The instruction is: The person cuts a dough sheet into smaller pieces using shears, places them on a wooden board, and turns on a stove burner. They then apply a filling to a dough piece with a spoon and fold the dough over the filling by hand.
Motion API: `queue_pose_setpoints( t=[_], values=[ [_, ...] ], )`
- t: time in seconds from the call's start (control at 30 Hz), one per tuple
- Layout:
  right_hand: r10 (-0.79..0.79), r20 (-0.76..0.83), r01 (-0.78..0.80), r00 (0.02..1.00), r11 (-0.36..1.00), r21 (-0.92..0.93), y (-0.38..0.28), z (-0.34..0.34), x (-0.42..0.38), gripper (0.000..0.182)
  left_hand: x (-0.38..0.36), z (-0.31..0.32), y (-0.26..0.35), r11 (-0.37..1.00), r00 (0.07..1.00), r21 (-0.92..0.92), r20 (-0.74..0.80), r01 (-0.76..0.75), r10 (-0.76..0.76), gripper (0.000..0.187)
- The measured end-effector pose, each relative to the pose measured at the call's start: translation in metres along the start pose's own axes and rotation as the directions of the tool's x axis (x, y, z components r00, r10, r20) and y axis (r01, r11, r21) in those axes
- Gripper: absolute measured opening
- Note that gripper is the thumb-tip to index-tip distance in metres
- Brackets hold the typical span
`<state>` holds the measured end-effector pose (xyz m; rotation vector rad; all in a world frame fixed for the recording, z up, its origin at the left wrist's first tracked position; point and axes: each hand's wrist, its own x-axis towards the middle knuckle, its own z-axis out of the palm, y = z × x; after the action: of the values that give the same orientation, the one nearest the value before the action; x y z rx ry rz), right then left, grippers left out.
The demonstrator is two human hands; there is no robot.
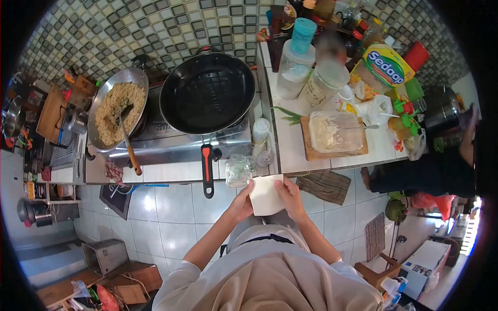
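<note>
We see a flat, pale cream paper packet (pixel 266 195) pinched w/ both hands, left hand (pixel 241 203) and right hand (pixel 290 198) equally near, long axis running away from us, just below counter edge (pixel 181 172).

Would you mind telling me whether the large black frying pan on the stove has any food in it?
No, the large black frying pan is bare inside, while the fried noodles lie in the silver wok beside it.
</note>
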<state>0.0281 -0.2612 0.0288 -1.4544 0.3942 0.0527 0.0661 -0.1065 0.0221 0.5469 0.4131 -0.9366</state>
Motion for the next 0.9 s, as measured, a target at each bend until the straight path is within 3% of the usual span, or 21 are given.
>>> queue_pose_setpoints(
  t=[0.07,0.1,0.17,0.27,0.3,0.37,0.4,0.5,0.53,0.57,0.6,0.67,0.8,0.9],
  values=[
    [0.063,-0.005,-0.063,0.998,0.997,0.044,-0.014,-0.006,-0.006,0.020,0.005,0.002,0.001,1.000,0.999,0.002,0.042,0.027,-0.027,0.042],
    [0.065,-0.012,-0.064,0.998,0.997,0.045,-0.012,-0.013,-0.007,0.020,0.008,0.002,0.003,0.994,0.997,0.104,0.069,0.018,-0.025,0.046],
    [-0.224,0.011,0.218,0.975,0.939,-0.266,-0.008,-0.037,-0.005,0.019,0.011,0.006,0.002,0.980,0.995,0.201,0.094,0.002,-0.022,0.050],
    [-0.220,-0.324,0.175,0.920,0.971,-0.161,-0.045,-0.073,-0.005,0.019,0.017,0.017,0.003,0.946,0.994,0.308,0.049,-0.105,0.094,0.038],
    [-0.216,-0.463,0.175,0.860,0.976,-0.130,-0.054,-0.092,-0.001,0.019,0.020,0.019,0.002,0.938,0.989,0.313,0.052,-0.147,0.138,0.034],
    [-0.423,-0.632,0.322,0.649,0.906,-0.275,-0.062,-0.138,0.016,0.019,0.030,0.025,-0.001,0.904,0.971,0.358,0.025,-0.231,0.238,0.030],
    [-0.426,-0.630,0.324,0.649,0.905,-0.278,-0.065,-0.159,0.026,0.019,0.037,0.022,-0.003,0.905,0.971,0.356,0.027,-0.233,0.239,0.030],
    [-0.481,-0.606,0.296,0.634,0.875,-0.384,-0.078,-0.210,0.056,0.020,0.057,0.019,-0.004,0.705,0.921,0.657,-0.042,-0.267,0.387,0.030],
    [-0.357,-0.535,0.199,0.766,0.923,-0.330,-0.082,-0.219,0.065,0.019,0.059,0.024,-0.004,0.648,0.895,0.722,-0.091,-0.243,0.436,0.029],
    [-0.218,-0.444,0.092,0.869,0.953,-0.287,-0.085,-0.227,0.072,0.018,0.069,0.009,-0.007,0.704,0.905,0.686,-0.163,-0.181,0.392,0.028],
    [-0.215,-0.427,0.091,0.878,0.952,-0.293,-0.085,-0.235,0.075,0.018,0.073,0.003,-0.011,0.769,0.924,0.603,-0.132,-0.212,0.358,0.027],
    [-0.182,-0.176,0.125,0.967,0.949,-0.290,-0.087,-0.245,0.088,0.016,0.081,-0.020,-0.021,0.749,0.895,0.644,-0.230,-0.154,0.381,0.027],
    [-0.170,-0.033,0.151,0.985,0.936,-0.317,-0.078,-0.259,0.105,0.015,0.079,-0.014,-0.047,0.746,0.842,0.655,-0.329,-0.123,0.427,0.028],
    [-0.125,0.044,0.133,0.991,0.953,-0.274,-0.077,-0.263,0.104,0.016,0.073,-0.028,-0.070,0.796,0.783,0.531,-0.348,-0.289,0.516,0.030]
  ],
)
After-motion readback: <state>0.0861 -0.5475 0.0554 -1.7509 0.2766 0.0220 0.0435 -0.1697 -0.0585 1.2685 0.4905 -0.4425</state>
